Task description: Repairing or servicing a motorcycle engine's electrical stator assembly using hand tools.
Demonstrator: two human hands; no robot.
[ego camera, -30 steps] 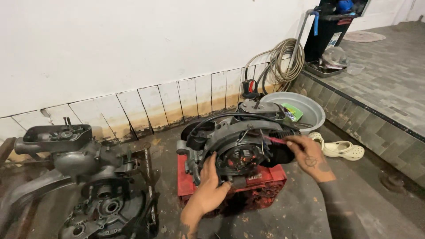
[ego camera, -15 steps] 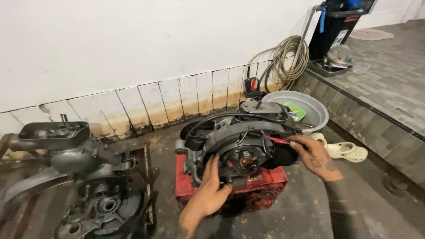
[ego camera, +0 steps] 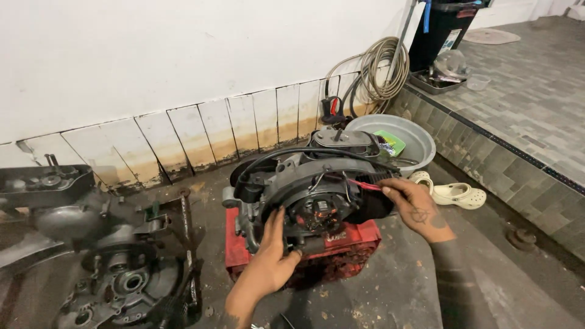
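A dark grey scooter engine (ego camera: 317, 183) sits on a red crate (ego camera: 353, 237) on the oily floor. My left hand (ego camera: 268, 259) rests flat against the engine's lower left housing, fingers on the round stator area (ego camera: 320, 210). My right hand (ego camera: 417, 207) is at the engine's right side, its fingertips pinching a red wire (ego camera: 364, 184) that runs from the stator. A black cable (ego camera: 292, 153) arcs over the top of the engine.
A second engine case (ego camera: 109, 274) lies at the left. Behind the engine stand a grey basin (ego camera: 414, 137), a coiled hose (ego camera: 381, 70) and a tiled wall. White clogs (ego camera: 457, 195) lie beside a raised tiled step (ego camera: 524, 176) at the right.
The view has shifted slightly. My right hand has stayed on the red wire and my left hand has kept pressing on the engine housing; little else differs.
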